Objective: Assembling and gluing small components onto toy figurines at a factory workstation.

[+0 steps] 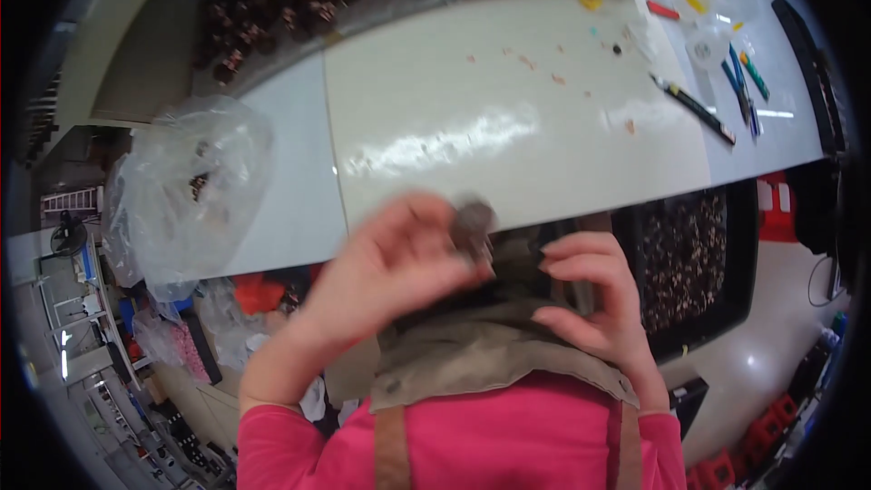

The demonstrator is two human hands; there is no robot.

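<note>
My left hand (395,259), smeared a little by motion, pinches a small dark round part (472,222) with thin pale ends hanging below it. The part is blurred, so its exact kind cannot be told. Both hands are above my lap at the front edge of the white table (435,63). To its right, my right hand (594,295) has its fingers curved and apart, with no held thing visible between them. A brown-grey apron (499,354) lies below the hands.
Many dark parts with coppery bits (299,0) fill the table's back left. A clear plastic bag (200,191) hangs over the left edge. A black cutter knife (694,109) and pliers (739,82) lie right. A black bin (689,263) of similar parts stands below.
</note>
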